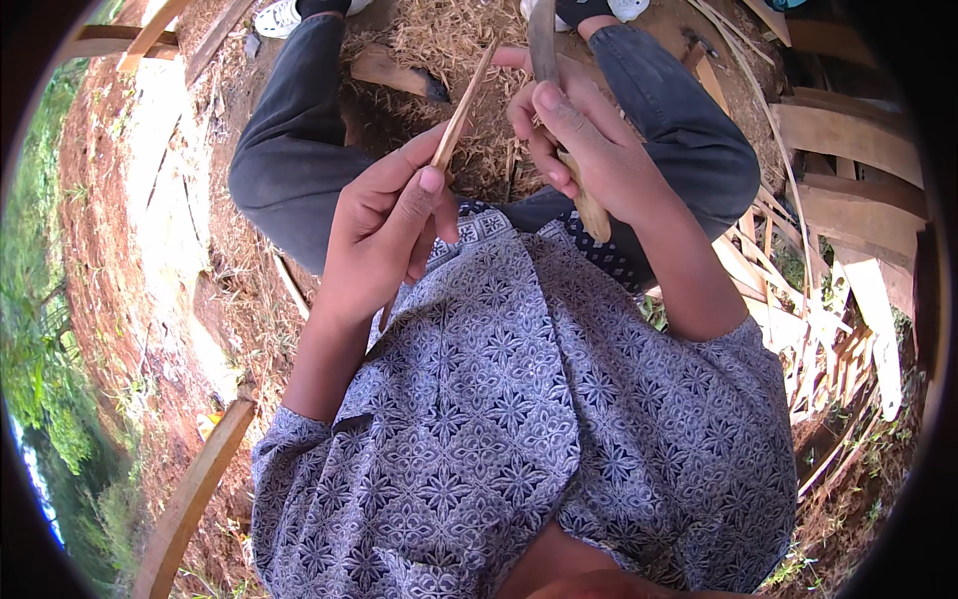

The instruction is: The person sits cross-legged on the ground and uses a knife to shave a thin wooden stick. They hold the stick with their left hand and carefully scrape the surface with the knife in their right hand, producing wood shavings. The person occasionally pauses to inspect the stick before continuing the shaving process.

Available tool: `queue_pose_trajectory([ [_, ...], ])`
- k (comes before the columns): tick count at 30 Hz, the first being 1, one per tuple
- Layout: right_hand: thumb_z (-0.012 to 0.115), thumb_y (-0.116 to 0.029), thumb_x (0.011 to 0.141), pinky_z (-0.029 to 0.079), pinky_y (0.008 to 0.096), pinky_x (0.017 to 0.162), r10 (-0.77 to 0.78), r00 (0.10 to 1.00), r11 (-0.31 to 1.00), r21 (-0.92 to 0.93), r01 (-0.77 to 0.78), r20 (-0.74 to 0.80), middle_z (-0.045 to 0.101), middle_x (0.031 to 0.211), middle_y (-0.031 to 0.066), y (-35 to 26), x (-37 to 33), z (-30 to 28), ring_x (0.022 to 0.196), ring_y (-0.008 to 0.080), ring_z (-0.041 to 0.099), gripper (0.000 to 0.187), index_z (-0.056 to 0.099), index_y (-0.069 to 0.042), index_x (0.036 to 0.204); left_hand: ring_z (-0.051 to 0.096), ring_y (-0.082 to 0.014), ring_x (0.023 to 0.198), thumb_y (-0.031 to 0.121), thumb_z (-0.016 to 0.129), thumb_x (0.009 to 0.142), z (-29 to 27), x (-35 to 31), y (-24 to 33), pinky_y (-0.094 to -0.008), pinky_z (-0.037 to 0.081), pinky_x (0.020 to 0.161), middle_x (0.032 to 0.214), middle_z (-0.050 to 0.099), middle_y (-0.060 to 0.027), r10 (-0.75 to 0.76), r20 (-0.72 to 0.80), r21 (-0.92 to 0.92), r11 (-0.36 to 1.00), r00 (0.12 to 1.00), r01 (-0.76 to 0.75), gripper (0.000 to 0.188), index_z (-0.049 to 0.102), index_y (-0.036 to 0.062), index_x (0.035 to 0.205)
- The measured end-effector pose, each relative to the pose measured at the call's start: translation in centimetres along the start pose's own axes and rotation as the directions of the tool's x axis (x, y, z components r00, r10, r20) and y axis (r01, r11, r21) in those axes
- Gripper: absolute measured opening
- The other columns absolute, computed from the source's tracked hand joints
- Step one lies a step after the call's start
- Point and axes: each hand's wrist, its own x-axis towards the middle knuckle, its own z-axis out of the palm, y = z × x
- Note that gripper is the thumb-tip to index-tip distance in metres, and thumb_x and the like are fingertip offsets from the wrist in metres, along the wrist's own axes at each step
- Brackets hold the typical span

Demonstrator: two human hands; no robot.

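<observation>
My left hand is closed round a thin wooden stick, thumb pressed along it. The stick slants up and to the right to a narrow tip, and its lower end shows below my palm near the shirt. In my right hand is a knife, gripped by its pale wooden handle. Its dark grey blade points away from me, and its far end runs out of the top of the picture. The blade stands to the right of the stick, apart from it. Both hands are above my lap.
Wood shavings cover the ground between my bent legs. A short wood block with a dark end lies there. Planks and split strips are piled at my right. A curved-looking timber stands at the lower left.
</observation>
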Motion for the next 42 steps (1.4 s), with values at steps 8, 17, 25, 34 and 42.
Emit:
queue_pose_trajectory([
  [8, 0.053, -0.029, 0.107, 0.044, 0.0224, 0.050, -0.064, 0.997, 0.936, -0.344, 0.072, 0.037, 0.060, 0.083, 0.0017, -2.3, -0.3, -0.5, 0.058, 0.0047, 0.053, 0.038, 0.053, -0.010, 0.140, 0.038, -0.0003, 0.043, 0.022, 0.048, 0.110, -0.2, -0.8, -0.4, -0.0159, 0.028, 0.040, 0.071, 0.059, -0.0011, 0.001, -0.032, -0.004, 1.000, 0.999, -0.001, 0.046, 0.047, 0.0009, 0.151],
  [17, 0.063, -0.025, 0.102, 0.048, 0.0238, 0.056, 0.041, 0.993, 0.884, -0.468, 0.016, 0.113, 0.070, 0.087, 0.0037, -3.0, -0.2, 0.7, 0.064, 0.0067, 0.060, 0.030, 0.060, -0.010, 0.127, 0.040, 0.0003, 0.045, 0.019, 0.047, 0.110, -0.7, -0.6, -0.1, -0.0157, 0.030, 0.041, 0.071, 0.058, 0.0007, -0.001, -0.008, 0.061, 0.998, 1.000, 0.002, 0.045, 0.046, 0.0027, 0.153],
  [25, 0.063, -0.026, 0.103, 0.050, 0.0230, 0.056, 0.046, 0.998, 0.918, -0.396, -0.022, 0.053, 0.071, 0.089, 0.0024, -3.4, 0.3, -0.7, 0.064, 0.0048, 0.061, 0.022, 0.063, -0.010, 0.117, 0.043, -0.0017, 0.047, 0.013, 0.047, 0.106, -0.9, -0.7, -1.3, -0.0175, 0.035, 0.044, 0.063, 0.051, 0.0034, 0.103, 0.040, -0.020, 0.995, 0.994, -0.102, 0.054, 0.035, -0.0018, 0.157],
  [34, 0.067, -0.025, 0.100, 0.045, 0.0228, 0.053, 0.059, 0.987, 0.930, -0.367, -0.001, 0.147, 0.069, 0.081, 0.0017, -2.2, -0.4, -0.2, 0.061, 0.0051, 0.058, 0.020, 0.064, -0.007, 0.110, 0.042, -0.0005, 0.047, 0.011, 0.048, 0.104, -1.0, -0.6, -1.2, -0.0177, 0.033, 0.044, 0.059, 0.048, 0.0065, 0.068, 0.058, -0.041, 0.997, 0.996, -0.065, 0.054, 0.038, -0.0014, 0.156],
  [42, 0.067, -0.022, 0.100, 0.048, 0.0231, 0.057, -0.026, 0.989, 0.912, -0.401, 0.084, 0.148, 0.068, 0.081, -0.0002, -1.3, -0.6, -0.3, 0.065, 0.0062, 0.060, 0.017, 0.066, -0.007, 0.107, 0.041, -0.0003, 0.047, 0.011, 0.048, 0.104, -0.6, -0.4, -0.9, -0.0175, 0.032, 0.044, 0.060, 0.048, 0.0065, 0.027, 0.028, -0.049, 0.998, 0.999, -0.025, 0.054, 0.039, -0.0014, 0.155],
])
